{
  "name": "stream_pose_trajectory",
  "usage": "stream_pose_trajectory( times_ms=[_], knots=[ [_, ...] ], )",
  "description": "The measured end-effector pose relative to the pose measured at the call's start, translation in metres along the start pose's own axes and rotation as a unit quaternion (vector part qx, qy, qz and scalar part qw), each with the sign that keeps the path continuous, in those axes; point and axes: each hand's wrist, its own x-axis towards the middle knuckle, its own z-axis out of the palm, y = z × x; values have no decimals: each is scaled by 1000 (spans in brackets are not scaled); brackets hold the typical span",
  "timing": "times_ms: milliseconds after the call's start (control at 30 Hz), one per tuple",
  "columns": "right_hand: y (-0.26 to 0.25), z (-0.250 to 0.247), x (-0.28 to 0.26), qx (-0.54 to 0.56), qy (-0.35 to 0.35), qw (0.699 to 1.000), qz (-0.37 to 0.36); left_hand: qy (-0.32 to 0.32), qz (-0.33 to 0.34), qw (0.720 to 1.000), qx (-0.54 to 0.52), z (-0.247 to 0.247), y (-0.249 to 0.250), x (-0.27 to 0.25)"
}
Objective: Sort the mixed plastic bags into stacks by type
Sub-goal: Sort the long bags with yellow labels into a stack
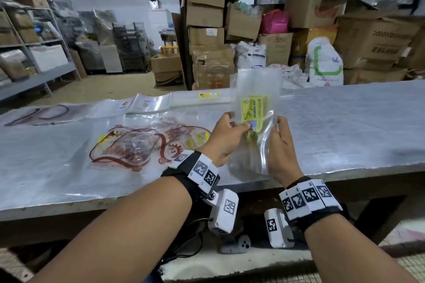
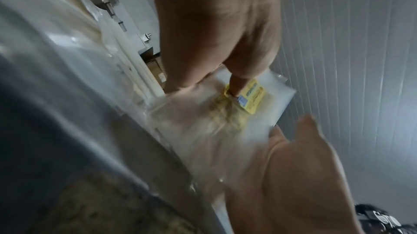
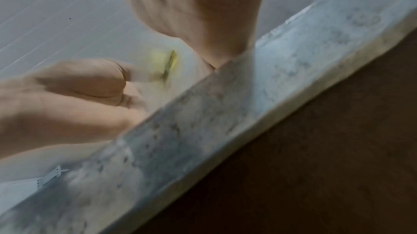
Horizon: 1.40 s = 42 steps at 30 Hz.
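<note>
Currently I am pinching a clear plastic pouch with a yellow label [image 1: 253, 119] between my left hand [image 1: 224, 142] and right hand [image 1: 281, 149], above the grey table [image 1: 345, 126], identifying its type; next, placing it on its matching stack.

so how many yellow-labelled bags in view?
2 clear: the KEK PANDAN bag held up by left hand and right hand, and a flat bag at the table's far edge. Overlapping bags may hide more.

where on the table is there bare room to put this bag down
Bare metal table lies right of the held yellow-label bag, out to the far edge. Left is crowded: red-printed bags, clear bags behind them.
</note>
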Motion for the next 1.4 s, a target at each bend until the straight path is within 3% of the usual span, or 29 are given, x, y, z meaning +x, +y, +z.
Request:
stream_pose_trajectory(
  times_ms=[133,333,600,933,1200,1400],
  knots=[
    [-8,-4,0,59,-27,998,-14,16,75,997,14,12,4,-4],
    [-32,-18,12,2,-5,994,-114,27,167,986,1,30,20,-5],
    [-3,-33,8,-63,0,996,-59,23,129,990,48,32,-2,-8],
    [-17,-27,11,-62,8,993,-105,-4,142,989,36,37,8,-9],
    [1,-35,7,-95,-9,995,-41,-17,101,988,117,28,-4,-10],
    [-11,-36,11,-84,-4,996,-34,-48,137,975,167,16,5,-6]
  ],
)
